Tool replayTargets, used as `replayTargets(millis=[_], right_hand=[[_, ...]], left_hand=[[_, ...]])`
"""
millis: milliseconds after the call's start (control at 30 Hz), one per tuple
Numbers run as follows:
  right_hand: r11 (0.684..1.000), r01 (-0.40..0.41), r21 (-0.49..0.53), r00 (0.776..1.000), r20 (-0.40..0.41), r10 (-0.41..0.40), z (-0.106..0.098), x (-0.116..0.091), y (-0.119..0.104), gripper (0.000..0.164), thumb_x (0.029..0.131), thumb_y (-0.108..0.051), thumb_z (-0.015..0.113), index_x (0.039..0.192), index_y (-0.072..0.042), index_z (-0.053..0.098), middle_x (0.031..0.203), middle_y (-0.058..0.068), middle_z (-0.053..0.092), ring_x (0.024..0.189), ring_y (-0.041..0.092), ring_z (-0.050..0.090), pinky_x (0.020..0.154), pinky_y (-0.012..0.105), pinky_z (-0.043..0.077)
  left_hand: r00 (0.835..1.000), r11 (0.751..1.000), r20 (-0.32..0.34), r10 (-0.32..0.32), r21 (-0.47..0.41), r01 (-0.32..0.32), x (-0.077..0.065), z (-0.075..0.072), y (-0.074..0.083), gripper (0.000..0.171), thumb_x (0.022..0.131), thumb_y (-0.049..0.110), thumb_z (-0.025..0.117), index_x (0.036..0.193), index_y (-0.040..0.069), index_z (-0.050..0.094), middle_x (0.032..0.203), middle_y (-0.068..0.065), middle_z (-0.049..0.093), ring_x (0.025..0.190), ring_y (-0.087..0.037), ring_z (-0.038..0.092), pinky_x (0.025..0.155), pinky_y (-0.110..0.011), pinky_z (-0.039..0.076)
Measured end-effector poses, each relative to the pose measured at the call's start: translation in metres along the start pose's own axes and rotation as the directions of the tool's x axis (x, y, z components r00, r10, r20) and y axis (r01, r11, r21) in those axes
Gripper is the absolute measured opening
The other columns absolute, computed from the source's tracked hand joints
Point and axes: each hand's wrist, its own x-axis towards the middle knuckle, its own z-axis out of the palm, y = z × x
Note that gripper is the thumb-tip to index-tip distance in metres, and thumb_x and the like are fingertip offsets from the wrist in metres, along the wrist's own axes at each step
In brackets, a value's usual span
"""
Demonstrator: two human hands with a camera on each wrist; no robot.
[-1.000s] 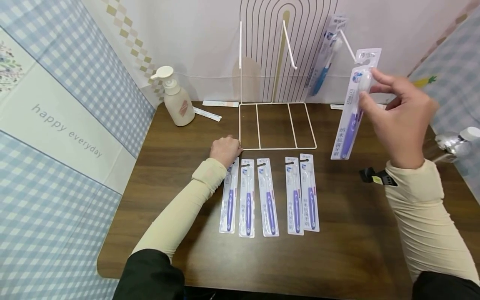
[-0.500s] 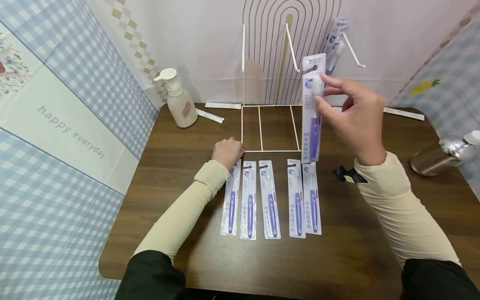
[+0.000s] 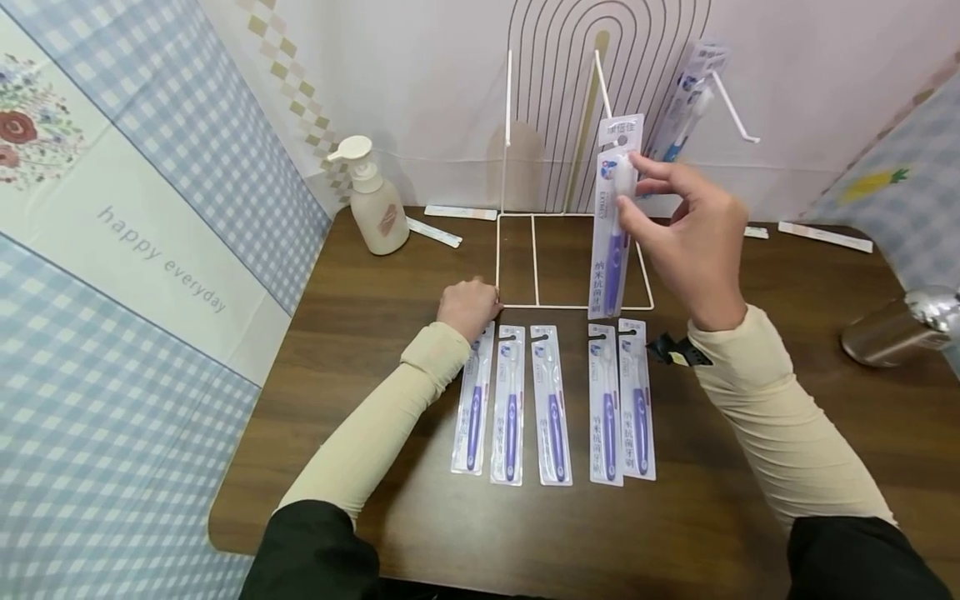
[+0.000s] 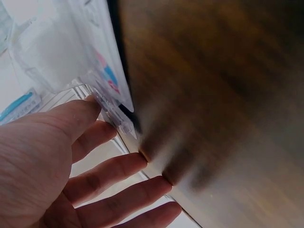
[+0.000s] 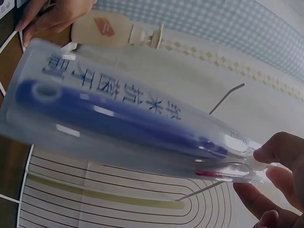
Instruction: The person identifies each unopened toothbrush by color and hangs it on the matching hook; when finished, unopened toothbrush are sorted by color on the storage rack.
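My right hand [image 3: 686, 237] pinches a packaged purple toothbrush [image 3: 606, 275] by its upper part, thumb on one side and fingers on the other. The pack hangs upright in front of the white wire rack's middle hook [image 3: 602, 79], whose tip is hidden behind it; whether they touch I cannot tell. At the front left corner of the wire rack [image 3: 555, 307], my left hand [image 3: 468, 308] pinches the frame between thumb and finger. Several packaged purple toothbrushes [image 3: 553, 408] lie in a row before the rack. Packaged blue toothbrushes [image 3: 684, 117] hang on the right hook [image 3: 733, 108].
A pump bottle [image 3: 377, 208] stands at the back left of the wooden table [image 3: 480, 537]. Thin white strips [image 3: 825, 237] lie along the back edge. To the right lies or leans a metallic bottle [image 3: 888, 333]. Cloth-covered walls enclose the back and sides.
The right hand has carried the toothbrush pack leftward from beside the right hook to in front of the middle hook. My left hand stays at the rack's corner. The view has shifted slightly.
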Motion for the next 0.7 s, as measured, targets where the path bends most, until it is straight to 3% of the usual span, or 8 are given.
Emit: replayTargets(millis=[167, 333, 433, 600, 700], right_hand=[[1.000, -0.002, 0.004, 1.000, -0.020, 0.002, 0.002, -0.004, 0.003, 0.038, 0.088, -0.008, 0.081, 0.124, -0.020, 0.080, 0.104, 0.009, 0.080, 0.044, 0.002, 0.035, 0.048, 0.015, 0.029], [1.000, -0.011, 0.003, 1.000, -0.028, 0.011, 0.005, -0.006, 0.005, 0.037, 0.088, -0.008, 0.081, 0.124, -0.020, 0.080, 0.105, 0.007, 0.080, 0.051, -0.004, 0.050, 0.052, 0.010, 0.037], [1.000, -0.013, -0.009, 0.999, -0.035, 0.012, 0.010, -0.005, 0.010, 0.036, 0.088, -0.009, 0.081, 0.123, -0.019, 0.080, 0.102, 0.008, 0.080, 0.053, -0.006, 0.050, 0.053, 0.010, 0.038], [0.998, -0.007, -0.064, 0.999, -0.032, 0.005, 0.032, 0.020, 0.024, 0.033, 0.089, -0.015, 0.083, 0.122, -0.016, 0.079, 0.101, 0.009, 0.080, 0.048, -0.004, 0.038, 0.054, 0.018, 0.027], [0.995, -0.019, -0.093, 0.999, -0.028, 0.017, 0.048, 0.042, 0.035, 0.033, 0.091, -0.017, 0.082, 0.124, -0.013, 0.078, 0.103, 0.010, 0.080, 0.059, 0.004, 0.055, 0.059, 0.020, 0.027]], left_hand=[[1.000, 1.000, -0.016, -0.007, 0.003, 0.007, 0.001, 0.001, 0.001, 0.025, 0.103, 0.038, 0.070, 0.102, 0.016, 0.082, 0.103, -0.011, 0.075, 0.084, -0.032, 0.076, 0.063, -0.046, 0.062], [1.000, 1.000, -0.007, -0.003, 0.002, 0.003, 0.002, 0.001, 0.002, 0.025, 0.104, 0.037, 0.070, 0.104, 0.015, 0.082, 0.104, -0.011, 0.075, 0.086, -0.033, 0.076, 0.065, -0.047, 0.062], [1.000, 1.000, -0.001, 0.003, 0.005, -0.003, 0.003, 0.000, 0.003, 0.026, 0.104, 0.037, 0.069, 0.105, 0.014, 0.081, 0.105, -0.012, 0.075, 0.087, -0.033, 0.076, 0.065, -0.047, 0.062], [1.000, 1.000, 0.008, -0.015, 0.027, 0.015, 0.003, 0.000, 0.002, 0.027, 0.104, 0.040, 0.069, 0.107, 0.015, 0.081, 0.106, -0.011, 0.075, 0.088, -0.032, 0.076, 0.065, -0.045, 0.062], [1.000, 0.999, 0.014, -0.017, 0.028, 0.017, 0.002, 0.001, 0.003, 0.027, 0.104, 0.040, 0.069, 0.107, 0.015, 0.081, 0.107, -0.011, 0.075, 0.088, -0.032, 0.076, 0.066, -0.045, 0.063]])
